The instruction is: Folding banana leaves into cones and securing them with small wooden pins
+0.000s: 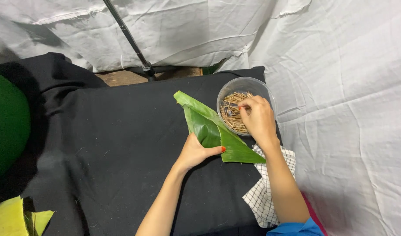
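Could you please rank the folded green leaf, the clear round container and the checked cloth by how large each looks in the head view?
1. Folded green leaf, largest.
2. Clear round container and checked cloth: look alike, and the cloth is partly hidden under the arm, so I won't rank them.

— What is the left hand (195, 152) doing?

— It is pinching a folded green leaf (211, 129) against the black cloth (113, 140), thumb lying on top of the fold.

— And the right hand (258, 119)?

— It is reaching into a clear round tub (245, 87) of thin wooden sticks (231, 114), just beyond the leaf. The fingertips are curling among the sticks; possibly gripping one, though that is hard to make out.

— Anything under the right forearm?

— A white checked cloth (264, 196) is lying there, touching the leaf's near corner. Far to the left of the left hand, yellow-green leaf pieces (17, 217) are showing at the edge.
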